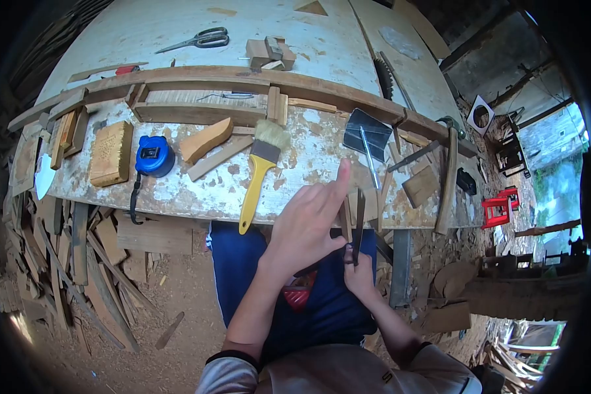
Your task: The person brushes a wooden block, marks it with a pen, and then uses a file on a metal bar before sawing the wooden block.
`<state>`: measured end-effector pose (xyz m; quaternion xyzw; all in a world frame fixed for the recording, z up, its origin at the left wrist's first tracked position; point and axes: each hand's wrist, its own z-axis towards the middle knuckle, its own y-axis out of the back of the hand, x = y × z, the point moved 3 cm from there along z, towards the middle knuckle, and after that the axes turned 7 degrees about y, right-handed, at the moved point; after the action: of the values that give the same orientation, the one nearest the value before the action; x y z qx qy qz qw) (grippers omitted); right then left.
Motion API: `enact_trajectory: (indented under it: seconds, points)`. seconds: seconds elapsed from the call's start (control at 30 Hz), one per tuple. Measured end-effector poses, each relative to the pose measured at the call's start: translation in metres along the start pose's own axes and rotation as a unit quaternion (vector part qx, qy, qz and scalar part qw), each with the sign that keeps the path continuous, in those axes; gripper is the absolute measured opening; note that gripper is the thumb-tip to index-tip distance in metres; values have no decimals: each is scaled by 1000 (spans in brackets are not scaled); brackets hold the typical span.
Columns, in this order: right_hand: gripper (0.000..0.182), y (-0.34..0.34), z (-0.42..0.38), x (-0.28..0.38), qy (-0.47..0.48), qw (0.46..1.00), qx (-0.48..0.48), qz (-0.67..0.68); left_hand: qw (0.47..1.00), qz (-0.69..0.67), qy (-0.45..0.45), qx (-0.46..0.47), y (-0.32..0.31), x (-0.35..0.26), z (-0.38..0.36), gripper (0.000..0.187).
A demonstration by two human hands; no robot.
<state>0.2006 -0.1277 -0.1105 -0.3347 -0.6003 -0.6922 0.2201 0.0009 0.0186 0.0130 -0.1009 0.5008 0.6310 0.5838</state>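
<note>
My left hand is raised over the table's front edge, index finger stretched up and the other fingers curled. Its thumb presses by a narrow wooden strip, which it appears to grip; part of the hold is hidden. Lower and to the right, my right hand is closed round a dark, narrow blade-like tool that points up beside the strip. A paintbrush with a yellow handle lies left of my left hand. Just beyond the hands are a black sheet and a slim metal rod.
On the worn workbench lie a blue tape measure, a wood block, a wedge and scissors. A long wooden beam crosses it. Offcuts cover the floor at left; a red stool stands at right.
</note>
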Motion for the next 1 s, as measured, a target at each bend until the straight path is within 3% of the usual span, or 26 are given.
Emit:
enact_trajectory:
  seconds: [0.1, 0.23, 0.37, 0.5, 0.63, 0.77, 0.8, 0.93, 1.0]
  points:
    - [24, 12, 16, 31, 72, 997, -24, -27, 1000, 3, 19, 15, -1, 0, 0, 156]
    - [20, -6, -6, -26, 7, 1000, 26, -12, 999, 11, 28, 29, -1, 1, -1, 156]
    - [18, 8, 16, 30, 26, 999, 1, 19, 1000, 0, 9, 16, -4, -1, -5, 156]
    - [15, -13, -2, -25, 34, 999, 7, 6, 1000, 2, 16, 22, -1, 2, -1, 157]
    - [10, 12, 21, 39, 23, 1000, -14, 3, 999, 8, 34, 19, -4, 1, -3, 157]
    - [16, -13, 4, -23, 79, 997, -18, -6, 999, 10, 29, 28, -3, 2, -1, 156]
    - [15, -12, 1, -26, 37, 999, 9, -19, 1000, 6, 19, 22, -2, 1, -1, 156]
    - [17, 7, 21, 31, 53, 998, -23, 15, 999, 5, 36, 31, -4, 1, -5, 156]
    - [20, -4, 14, 10, 57, 998, -20, 14, 998, 13, 38, 38, 1, 2, 1, 155]
